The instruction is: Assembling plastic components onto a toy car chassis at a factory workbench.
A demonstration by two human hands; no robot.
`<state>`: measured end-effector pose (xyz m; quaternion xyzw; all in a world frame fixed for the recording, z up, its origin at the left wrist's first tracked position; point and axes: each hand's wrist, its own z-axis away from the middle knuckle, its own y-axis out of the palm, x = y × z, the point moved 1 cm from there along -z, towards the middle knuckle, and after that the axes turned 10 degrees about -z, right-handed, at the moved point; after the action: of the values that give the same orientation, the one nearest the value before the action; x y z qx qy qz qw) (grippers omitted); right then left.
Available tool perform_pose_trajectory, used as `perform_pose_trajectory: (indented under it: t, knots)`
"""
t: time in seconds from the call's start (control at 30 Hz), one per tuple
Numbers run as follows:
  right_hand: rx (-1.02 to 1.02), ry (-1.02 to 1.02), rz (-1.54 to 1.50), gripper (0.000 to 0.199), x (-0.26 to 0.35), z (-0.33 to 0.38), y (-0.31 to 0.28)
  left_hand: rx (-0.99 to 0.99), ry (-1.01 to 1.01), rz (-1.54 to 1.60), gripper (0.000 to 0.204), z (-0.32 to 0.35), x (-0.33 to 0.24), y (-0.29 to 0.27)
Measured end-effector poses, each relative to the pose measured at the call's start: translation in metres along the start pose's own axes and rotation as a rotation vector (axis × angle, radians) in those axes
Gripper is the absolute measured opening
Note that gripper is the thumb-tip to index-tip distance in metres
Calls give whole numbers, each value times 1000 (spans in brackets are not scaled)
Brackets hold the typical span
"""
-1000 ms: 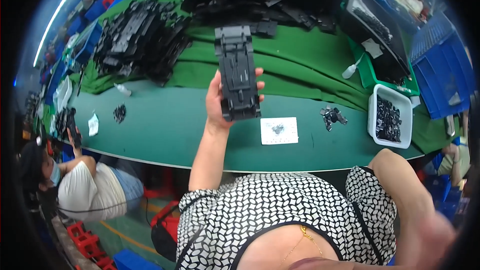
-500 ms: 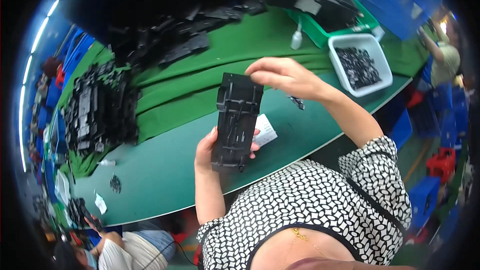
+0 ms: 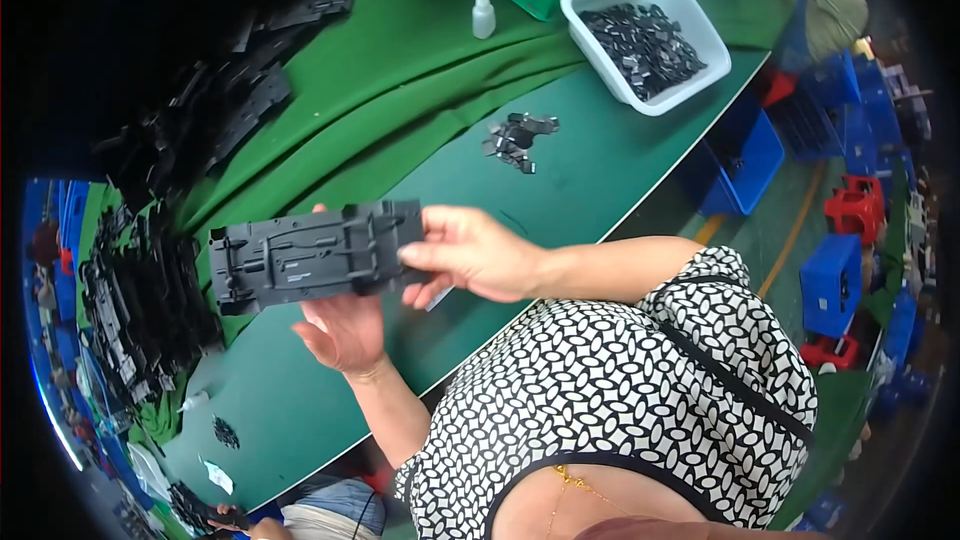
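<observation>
A long black molded plastic part [image 3: 310,258], ribbed on the side that shows, lies roughly level across both my hands above the table. My right hand [image 3: 482,255] grips its right end, with the thumb on the ribbed face and the other fingers behind. From below, my left hand [image 3: 345,328] holds up the middle of the part; its thumb sticks out beneath and a fingertip shows over the top edge. The rest of the left fingers are hidden behind the part. A white paper [image 3: 438,298] peeks out below my right hand.
Stacked black plastic parts [image 3: 150,300] stand on the left, with more on the green cloth [image 3: 400,50]. Small black pieces [image 3: 520,140] lie beyond my right hand. A white bin [image 3: 647,40] of small pieces and a squeeze bottle [image 3: 484,18] stand farther back. Another person [image 3: 330,510] sits lower left.
The black part has swung from upright to nearly level and moved left. My right hand has come down from beyond its far end and gripped it. My left hand has moved underneath.
</observation>
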<state>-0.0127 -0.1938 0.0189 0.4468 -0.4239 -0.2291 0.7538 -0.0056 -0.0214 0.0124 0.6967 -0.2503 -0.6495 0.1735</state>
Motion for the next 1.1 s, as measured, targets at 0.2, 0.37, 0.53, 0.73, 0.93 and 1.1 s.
perform_pose_trajectory:
  t: [0.2,0.37,0.53,0.73,0.93,1.1]
  knots:
    - [64,140,252,24,-12,6,2,-69,-36,157,78,-7,13,-5]
    - [181,-268,1278,9,38,48,-24,108,-15,280,73,-12,3,-11]
    - [-395,-484,1590,11,83,68,-68,17,-33,244,75,-12,-1,-10]
    - [-423,-612,1977,17,83,56,-80,4,7,264,74,-14,3,-23]
    - [-340,-621,1894,17,79,45,-80,-53,32,324,74,-10,-1,-26]
    - [-271,-466,1517,12,66,45,-45,15,46,438,75,-17,6,-24]
